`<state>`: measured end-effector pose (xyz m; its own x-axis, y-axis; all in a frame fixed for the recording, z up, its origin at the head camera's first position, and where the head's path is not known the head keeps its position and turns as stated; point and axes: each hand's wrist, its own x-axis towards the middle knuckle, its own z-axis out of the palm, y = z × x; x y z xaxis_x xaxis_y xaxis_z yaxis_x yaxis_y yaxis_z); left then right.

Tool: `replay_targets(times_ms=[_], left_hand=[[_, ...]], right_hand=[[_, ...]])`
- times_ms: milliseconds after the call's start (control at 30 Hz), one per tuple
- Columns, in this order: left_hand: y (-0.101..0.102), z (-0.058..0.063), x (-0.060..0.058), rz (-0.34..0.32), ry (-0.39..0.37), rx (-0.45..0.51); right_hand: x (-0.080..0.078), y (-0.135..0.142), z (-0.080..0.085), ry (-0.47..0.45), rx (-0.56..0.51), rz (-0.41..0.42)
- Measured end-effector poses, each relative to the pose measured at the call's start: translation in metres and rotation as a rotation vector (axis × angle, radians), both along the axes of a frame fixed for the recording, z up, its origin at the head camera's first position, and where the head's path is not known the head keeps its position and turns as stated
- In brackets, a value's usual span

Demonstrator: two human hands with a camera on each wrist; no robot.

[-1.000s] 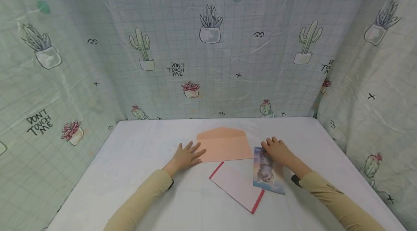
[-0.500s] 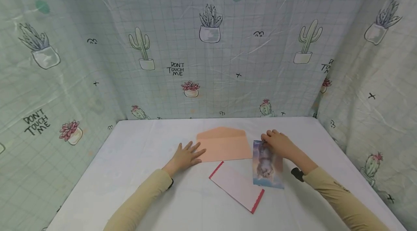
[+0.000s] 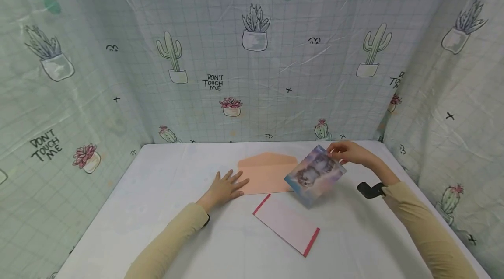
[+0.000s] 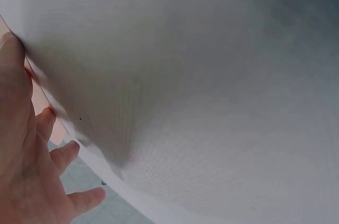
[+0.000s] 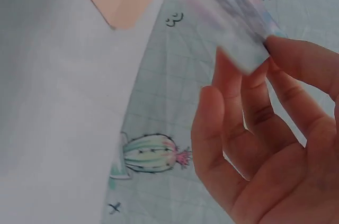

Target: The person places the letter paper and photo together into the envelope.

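Note:
An orange envelope (image 3: 267,178) lies on the white table with its flap spread toward the back. My left hand (image 3: 223,189) rests at its left edge, fingers spread, some of them on the paper. Between thumb and fingers, my right hand (image 3: 350,153) pinches a corner of a picture card (image 3: 315,174) with animals on a blue and pink ground. Tilted and raised, the card covers the envelope's right edge in the head view. The right wrist view shows the thumb and fingertips on the card's corner (image 5: 249,57).
A pale pink paper (image 3: 286,225) with red scalloped ends lies slantwise on the table (image 3: 177,235), in front of the envelope. Cloth curtains (image 3: 252,73) printed with cacti stand behind the table and on both sides.
My right hand has lifted the card off the table, moved it toward the back and turned it, its lower end swinging left over the envelope. The left hand has stayed in place.

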<state>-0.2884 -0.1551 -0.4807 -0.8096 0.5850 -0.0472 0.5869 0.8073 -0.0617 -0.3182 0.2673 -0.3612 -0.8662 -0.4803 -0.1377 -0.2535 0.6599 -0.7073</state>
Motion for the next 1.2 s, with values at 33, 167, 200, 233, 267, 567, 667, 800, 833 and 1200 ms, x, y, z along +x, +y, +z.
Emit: replay_targets(times_ms=[33,167,200,233,267,567,667,800,833,1200], left_hand=[[0.0,0.0,0.0,0.0,0.0,0.001],[0.001,0.0,0.0,0.004,-0.008,0.003],[0.001,0.0,0.0,0.004,-0.011,0.007],[0.002,0.001,0.0,0.005,-0.01,0.009],[0.002,0.001,0.0,0.006,-0.013,0.006],[0.004,0.004,-0.001,0.022,-0.021,-0.021],[0.004,0.004,-0.001,0.029,-0.031,-0.031],[0.004,0.004,-0.002,0.027,-0.042,-0.038],[0.005,0.004,-0.002,0.025,-0.042,-0.038],[0.003,0.002,-0.003,0.043,-0.049,-0.035]], right_hand=[[-0.002,0.0,-0.002,-0.032,-0.028,-0.017],[-0.01,-0.002,-0.015,-0.141,-0.147,-0.06],[-0.012,-0.003,-0.02,-0.161,-0.169,-0.071],[-0.014,-0.005,-0.024,-0.175,-0.188,-0.085],[-0.016,-0.006,-0.028,-0.187,-0.207,-0.096],[-0.029,-0.033,-0.06,-0.157,-0.297,-0.177],[-0.033,-0.042,-0.068,-0.091,-0.298,-0.189],[-0.038,-0.051,-0.076,-0.011,-0.288,-0.232],[-0.04,-0.052,-0.077,0.004,-0.288,-0.246],[-0.054,-0.062,-0.081,0.195,-0.317,-0.363]])
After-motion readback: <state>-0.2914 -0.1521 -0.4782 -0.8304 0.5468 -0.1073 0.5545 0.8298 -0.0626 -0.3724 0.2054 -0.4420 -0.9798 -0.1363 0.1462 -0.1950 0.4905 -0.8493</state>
